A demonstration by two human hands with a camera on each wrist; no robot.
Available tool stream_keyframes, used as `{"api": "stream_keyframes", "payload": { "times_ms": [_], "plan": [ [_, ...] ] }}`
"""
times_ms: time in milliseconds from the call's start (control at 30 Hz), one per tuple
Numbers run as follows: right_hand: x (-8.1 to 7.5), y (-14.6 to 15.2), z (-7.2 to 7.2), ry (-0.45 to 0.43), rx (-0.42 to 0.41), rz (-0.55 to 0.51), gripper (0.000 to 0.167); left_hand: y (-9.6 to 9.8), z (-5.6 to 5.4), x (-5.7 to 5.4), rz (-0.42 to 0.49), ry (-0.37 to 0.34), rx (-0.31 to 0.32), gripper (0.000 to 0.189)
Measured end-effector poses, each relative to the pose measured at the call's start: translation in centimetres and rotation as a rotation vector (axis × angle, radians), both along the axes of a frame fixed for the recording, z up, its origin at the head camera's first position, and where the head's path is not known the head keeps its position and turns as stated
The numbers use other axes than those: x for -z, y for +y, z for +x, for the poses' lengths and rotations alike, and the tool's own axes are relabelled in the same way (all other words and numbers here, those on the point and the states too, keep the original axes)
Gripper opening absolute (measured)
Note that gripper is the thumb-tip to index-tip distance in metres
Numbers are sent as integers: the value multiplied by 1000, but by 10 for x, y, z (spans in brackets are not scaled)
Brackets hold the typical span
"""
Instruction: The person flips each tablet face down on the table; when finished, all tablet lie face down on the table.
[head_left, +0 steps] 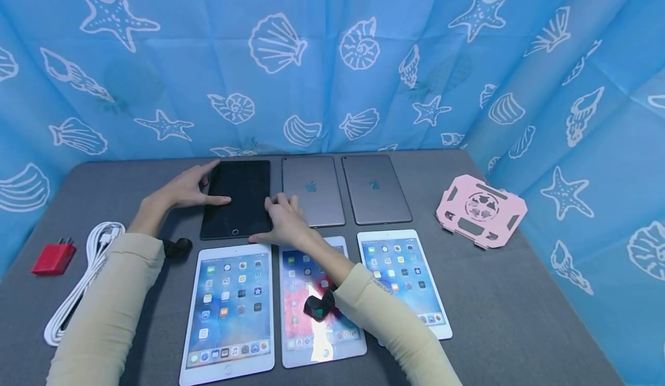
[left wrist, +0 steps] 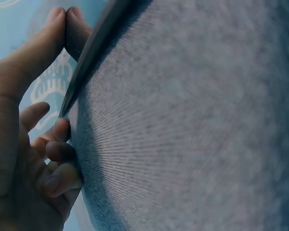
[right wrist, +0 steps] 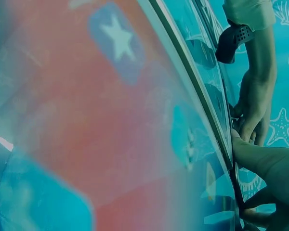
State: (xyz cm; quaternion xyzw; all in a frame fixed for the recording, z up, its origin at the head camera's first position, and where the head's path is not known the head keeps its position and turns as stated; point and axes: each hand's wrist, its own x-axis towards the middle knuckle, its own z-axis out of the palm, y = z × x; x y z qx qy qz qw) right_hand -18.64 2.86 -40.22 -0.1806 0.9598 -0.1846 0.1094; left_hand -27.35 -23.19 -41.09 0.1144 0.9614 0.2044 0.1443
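Observation:
A black tablet (head_left: 240, 193) lies screen up at the back left of the table, its screen dark. At its left side is my left hand (head_left: 186, 190), thumb stretched over the glass and index finger reaching toward the top corner. In the left wrist view that thumb (left wrist: 41, 45) meets its own reflection, while the other fingers curl beside the tablet's edge. My right hand (head_left: 286, 223) grips the lower right corner, fingers at the right edge and thumb along the bottom. Part of that hold is hidden in the right wrist view, where the thumb (right wrist: 255, 151) touches the edge.
Two grey tablets (head_left: 312, 193) (head_left: 376, 190) lie face down to the right. In front are white tablets with lit screens (head_left: 228, 311) (head_left: 322, 345) (head_left: 405, 276), the middle one under my right forearm. A pink fan-like stand (head_left: 511, 213), red plug (head_left: 53, 259) and white cable (head_left: 93, 253) lie at the sides.

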Motion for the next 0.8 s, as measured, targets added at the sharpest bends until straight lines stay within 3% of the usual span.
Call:
{"api": "stream_keyframes", "payload": {
  "times_ms": [333, 800],
  "plan": [
    [6, 0, -3, -24, 13, -55, 103, -1, -2, 3, -21, -2, 1, 120],
    [1, -8, -9, -185, 144, -118, 109, 1, 1, -2, -18, -11, 5, 118]
  ]
}}
